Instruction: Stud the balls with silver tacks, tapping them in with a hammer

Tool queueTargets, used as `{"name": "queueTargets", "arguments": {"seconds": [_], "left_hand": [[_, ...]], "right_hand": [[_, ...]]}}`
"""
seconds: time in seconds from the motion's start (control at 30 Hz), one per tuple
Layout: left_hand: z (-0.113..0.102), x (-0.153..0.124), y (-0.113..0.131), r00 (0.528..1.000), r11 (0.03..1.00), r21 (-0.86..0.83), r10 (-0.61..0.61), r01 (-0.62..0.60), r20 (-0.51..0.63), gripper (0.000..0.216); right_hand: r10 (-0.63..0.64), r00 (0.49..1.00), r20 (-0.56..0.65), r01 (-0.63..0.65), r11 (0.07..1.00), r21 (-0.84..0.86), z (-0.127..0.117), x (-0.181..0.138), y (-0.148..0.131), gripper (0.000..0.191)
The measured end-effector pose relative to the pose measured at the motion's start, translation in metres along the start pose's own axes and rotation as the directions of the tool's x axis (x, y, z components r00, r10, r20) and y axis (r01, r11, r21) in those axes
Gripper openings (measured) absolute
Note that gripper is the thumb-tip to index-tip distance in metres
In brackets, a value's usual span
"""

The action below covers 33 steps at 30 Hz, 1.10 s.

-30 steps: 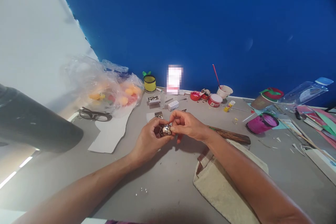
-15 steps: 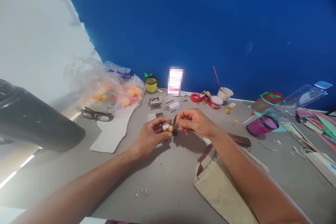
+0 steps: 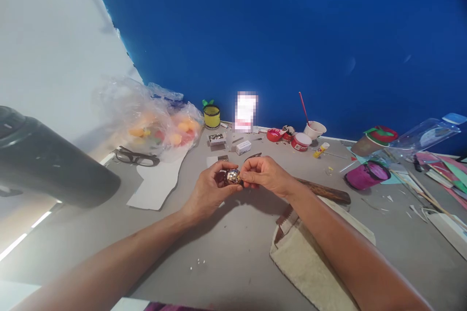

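A small round ball covered with shiny mirror-like pieces is held between the thumb and fingers of my left hand. A bit of yellow shows on its right side. My right hand has its thumb and fingertips pinched together at that side of the ball. Whatever lies between those fingertips is too small to make out. Just behind the hands lies a small flat piece with a shiny dark top, beside a small white box and another box with a silvery top.
A brown wooden handle and a beige cloth lie near my right forearm. Glasses rest on white paper at left, near a large dark cylinder. Paint pots, a glue stick and a purple cup stand farther right.
My right hand has moved left and its fingertips now meet the right side of the ball. The left hand keeps its hold, and the ball looks slightly turned.
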State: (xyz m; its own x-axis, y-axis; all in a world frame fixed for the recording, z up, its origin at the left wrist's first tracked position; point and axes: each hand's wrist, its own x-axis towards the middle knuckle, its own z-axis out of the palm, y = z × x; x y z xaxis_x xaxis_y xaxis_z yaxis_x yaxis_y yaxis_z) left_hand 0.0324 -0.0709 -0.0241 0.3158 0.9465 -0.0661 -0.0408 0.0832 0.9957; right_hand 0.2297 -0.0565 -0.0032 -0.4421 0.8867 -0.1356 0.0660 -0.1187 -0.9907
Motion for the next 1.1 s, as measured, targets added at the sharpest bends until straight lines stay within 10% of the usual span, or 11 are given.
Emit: {"name": "queueTargets", "arguments": {"seconds": [0.57, 0.93, 1.0, 1.1], "left_hand": [[0.001, -0.003, -0.002, 0.981, 0.961, 0.253, 0.148, -0.111, -0.129, 0.038], [0.003, -0.001, 0.006, 0.999, 0.997, -0.063, -0.053, 0.052, -0.009, 0.051], [0.001, 0.000, 0.008, 0.998, 0.995, -0.082, -0.062, 0.061, -0.008, 0.051], [-0.004, 0.001, 0.011, 0.998, 0.992, -0.112, -0.058, 0.057, -0.005, 0.049]], "right_hand": [[0.040, 0.999, -0.024, -0.040, 0.999, 0.009, 0.004, 0.002, 0.004, 0.038], [0.022, 0.993, -0.112, -0.039, 0.988, -0.148, -0.013, -0.001, -0.003, 0.044], [-0.013, 0.979, -0.202, -0.080, 0.891, -0.448, -0.024, -0.002, -0.008, 0.039], [-0.013, 0.968, -0.251, -0.214, 0.485, -0.848, -0.033, -0.004, -0.012, 0.035]]}}
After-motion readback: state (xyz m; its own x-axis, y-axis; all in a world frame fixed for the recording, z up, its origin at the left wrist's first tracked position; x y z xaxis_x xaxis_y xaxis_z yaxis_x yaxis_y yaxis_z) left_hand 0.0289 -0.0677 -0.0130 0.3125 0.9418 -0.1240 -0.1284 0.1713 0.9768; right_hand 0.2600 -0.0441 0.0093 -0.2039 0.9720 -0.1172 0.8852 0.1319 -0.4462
